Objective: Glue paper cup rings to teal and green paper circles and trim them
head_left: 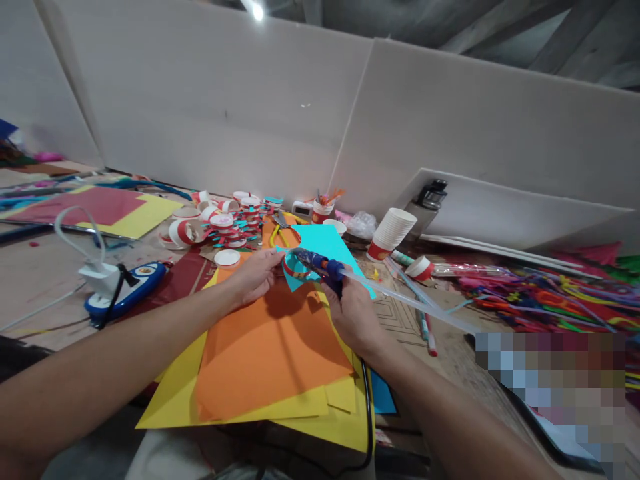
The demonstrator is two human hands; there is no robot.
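Note:
My right hand [356,317] is wrapped round a blue glue gun [325,264], a long clear glue stick [400,293] jutting from its back. The nozzle points left, at a small red-and-white paper-cup ring [294,268] with bits of cyan paper on it. Fingers of my left hand [260,275] pinch the ring's left side; the exact grip is partly hidden. Below both hands lie orange paper [270,353] and yellow paper [175,393], with a cyan sheet [333,243] just behind the gun. The gun's black cord [369,407] runs down past my right wrist.
Cut cup rings [225,223] with red and cyan strips cluster at the back left, near yellow-handled pliers [280,230]. Stacked paper cups [393,233] stand behind on the right. A blue power strip [125,293] lies left, colourful pipe cleaners [545,293] right.

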